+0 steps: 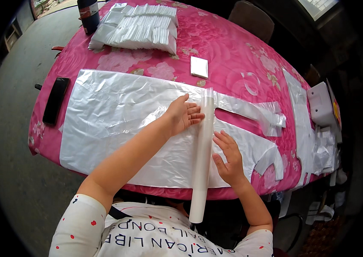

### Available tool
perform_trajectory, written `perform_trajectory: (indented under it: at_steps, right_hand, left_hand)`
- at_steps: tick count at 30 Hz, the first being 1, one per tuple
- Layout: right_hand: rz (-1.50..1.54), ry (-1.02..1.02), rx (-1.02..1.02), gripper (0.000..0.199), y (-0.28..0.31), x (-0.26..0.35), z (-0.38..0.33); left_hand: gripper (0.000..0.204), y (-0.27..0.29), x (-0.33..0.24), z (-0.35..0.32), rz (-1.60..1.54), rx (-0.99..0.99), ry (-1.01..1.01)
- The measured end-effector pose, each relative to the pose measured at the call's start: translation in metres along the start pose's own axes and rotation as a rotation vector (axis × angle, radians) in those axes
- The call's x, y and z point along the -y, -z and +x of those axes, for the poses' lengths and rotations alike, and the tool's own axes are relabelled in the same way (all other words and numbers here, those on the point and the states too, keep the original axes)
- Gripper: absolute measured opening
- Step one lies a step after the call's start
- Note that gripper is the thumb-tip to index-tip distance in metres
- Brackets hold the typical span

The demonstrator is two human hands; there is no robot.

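Observation:
A large white plastic carrier bag (117, 115) lies flat across the table, its cut handles (271, 118) toward the right. Across it lies a long whitish, semi-clear tube (203, 158), whose near end juts past the table edge toward me. My left hand (184, 115) is open on the tube's left side, with its fingertips at or touching the upper part; contact is hard to tell. On the other side, lower down, my right hand (228, 157) is open, fingers stretched and thumb apart, close beside the tube. Neither hand grips anything.
Folded white bags form a thick pile (143, 28) at the far left, near a dark bottle (88, 17). A small folded white packet (199, 67) lies beyond the tube. A black phone (56, 100) rests at left. More bags (299, 124) and a white box (320, 103) are at right.

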State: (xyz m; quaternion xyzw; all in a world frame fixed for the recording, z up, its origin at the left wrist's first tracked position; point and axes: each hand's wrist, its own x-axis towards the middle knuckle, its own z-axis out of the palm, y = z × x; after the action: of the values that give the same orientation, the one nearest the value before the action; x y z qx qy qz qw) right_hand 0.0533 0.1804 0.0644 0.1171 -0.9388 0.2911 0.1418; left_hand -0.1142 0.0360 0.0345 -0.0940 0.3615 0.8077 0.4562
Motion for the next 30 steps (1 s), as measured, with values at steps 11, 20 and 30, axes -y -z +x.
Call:
perform_trajectory:
  at_steps: [11,20,30]
  right_hand:
    - [-0.178,0.242,0.304,0.061,-0.03,-0.002,0.009]
    - [0.518,0.611,0.559,0.049,-0.104,0.144,0.079]
    - [0.065,0.696,0.432,0.043,-0.164,0.121,0.123]
  left_hand:
    - [0.045,0.04,-0.027,-0.064,0.167,-0.026,-0.303]
    - [0.044,0.155,-0.032,-0.221,0.397,-0.25,-0.5]
    - [0.032,0.192,0.043,-0.332,0.578,-0.501,-0.507]
